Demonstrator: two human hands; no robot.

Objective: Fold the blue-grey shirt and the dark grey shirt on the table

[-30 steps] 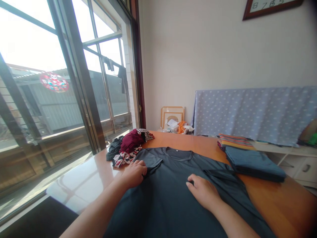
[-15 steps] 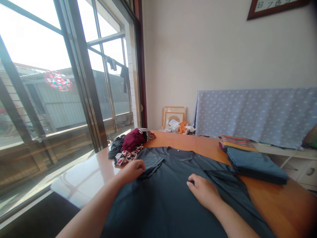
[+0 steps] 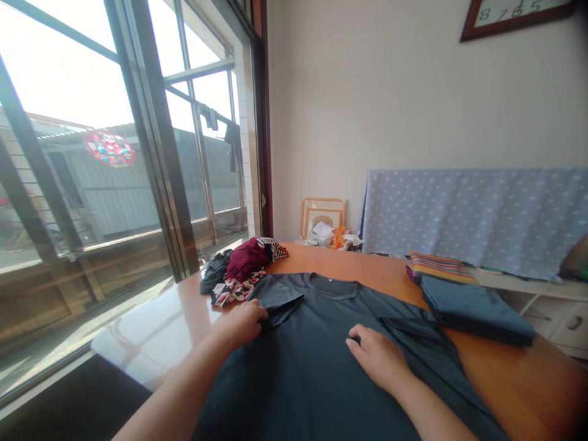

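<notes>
A dark grey-blue T-shirt lies spread on the table, its round neckline at the far side and both sleeves turned inward over the body. At the left sleeve, my left hand is closed with its fingertips on the sleeve's edge. My right hand rests on the shirt's chest, right of centre. Its thumb and forefinger are slightly apart with nothing visible between them; the other fingers are partly hidden beneath the hand.
A loose heap of clothes sits at the table's far left. On the right are a folded dark blue stack and folded striped cloth. The brown table has a glossy top. A window runs along the left.
My left hand has shifted slightly left and downward, and the left sleeve's edge has moved with it. My right hand stays in the same place on the shirt.
</notes>
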